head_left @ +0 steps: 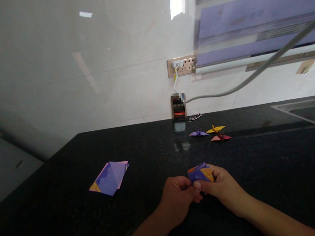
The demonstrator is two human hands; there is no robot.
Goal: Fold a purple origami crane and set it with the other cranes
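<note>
A small folded piece of origami paper (197,175), purple with orange-yellow corners, is held up over the dark counter. My right hand (222,185) grips its right side, thumb in front and fingers behind. My left hand (179,195) pinches the paper's lower left edge, its fingertips touching my right thumb. Behind my hands stand three folded paper cranes: a purple crane (199,133), a yellow crane (216,129) and a red-pink crane (221,138). To the left lies a small stack of square paper sheets (108,179), purple on top with pink edges showing beneath.
The black countertop (58,195) meets a white tiled wall (118,92). A phone-like device (178,106), blurred out, leans there, with a patterned strip (195,117) beside it. A white cable runs to the wall socket (182,65). A grey hose (241,84) crosses the right side.
</note>
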